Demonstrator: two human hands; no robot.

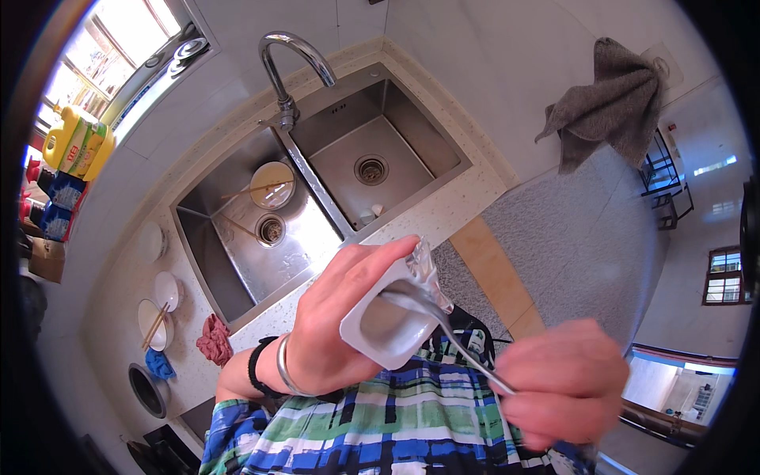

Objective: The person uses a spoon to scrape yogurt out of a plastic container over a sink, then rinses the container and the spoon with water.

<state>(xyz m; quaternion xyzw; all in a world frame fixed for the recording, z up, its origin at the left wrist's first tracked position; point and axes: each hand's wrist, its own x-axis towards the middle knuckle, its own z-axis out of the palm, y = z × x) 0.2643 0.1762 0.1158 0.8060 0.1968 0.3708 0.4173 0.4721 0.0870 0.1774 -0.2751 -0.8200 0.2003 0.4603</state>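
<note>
My left hand (332, 326) grips a white plastic yogurt cup (386, 356), its mouth tilted towards me. A peeled-back foil lid (424, 267) clings to the cup's rim near my fingertips. Inside, some white residue coats the wall. The handle of a metal spoon (469, 354) is in my right hand (564, 383), which is slightly blurred. The spoon's bowl end lies within the cup. Both hands are in front of my plaid garment, just off the counter's front edge.
Beyond my hands is a double steel sink (386, 157) with a chrome faucet (291, 38). Its left basin holds a bowl (272, 185) and chopsticks. White bowls (169, 291), a pink cloth (214, 340), a blue cloth (159, 364) and a dark pot (148, 390) stand along the counter. A grey towel (611, 110) hangs at right.
</note>
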